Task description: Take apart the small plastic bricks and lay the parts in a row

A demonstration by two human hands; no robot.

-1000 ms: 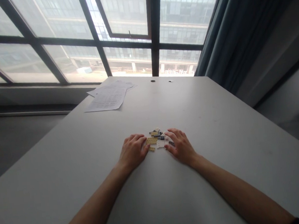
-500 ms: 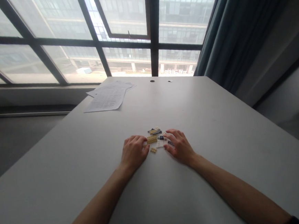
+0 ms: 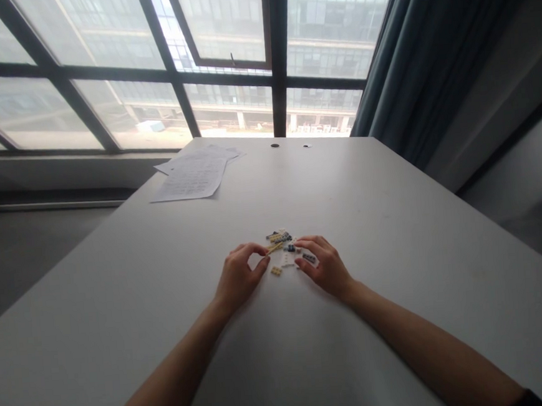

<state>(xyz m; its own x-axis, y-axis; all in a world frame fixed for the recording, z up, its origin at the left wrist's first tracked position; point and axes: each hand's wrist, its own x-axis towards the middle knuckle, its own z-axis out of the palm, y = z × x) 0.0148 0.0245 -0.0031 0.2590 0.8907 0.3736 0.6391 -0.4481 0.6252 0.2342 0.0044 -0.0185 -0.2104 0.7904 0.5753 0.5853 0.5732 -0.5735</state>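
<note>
On the left of a small pile of toy building bricks, my left hand (image 3: 239,273) pinches a tan building plate (image 3: 275,248) between thumb and forefinger, tilted nearly edge-on. Across the pile, my right hand (image 3: 326,265) rests with its thumb and fingers apart. A dark grey brick (image 3: 309,258) lies in the gap of that hand, and its fingertips are close to a small dark blue piece (image 3: 291,248). White pieces (image 3: 287,260) sit between both hands. A small tan brick (image 3: 276,271) lies nearest me, while grey and tan pieces (image 3: 279,236) form the far part of the pile.
The bricks lie on a large white table (image 3: 284,364). Printed sheets of paper (image 3: 189,177) overlap at its far left, and two round holes show near the far edge. Beyond stands a dark-framed window (image 3: 230,106), with a blue-grey curtain (image 3: 395,80) on the right.
My left hand has tipped the tan plate up from showing its studded face to nearly edge-on. My right fingers have shifted slightly, uncovering more of the dark grey brick.
</note>
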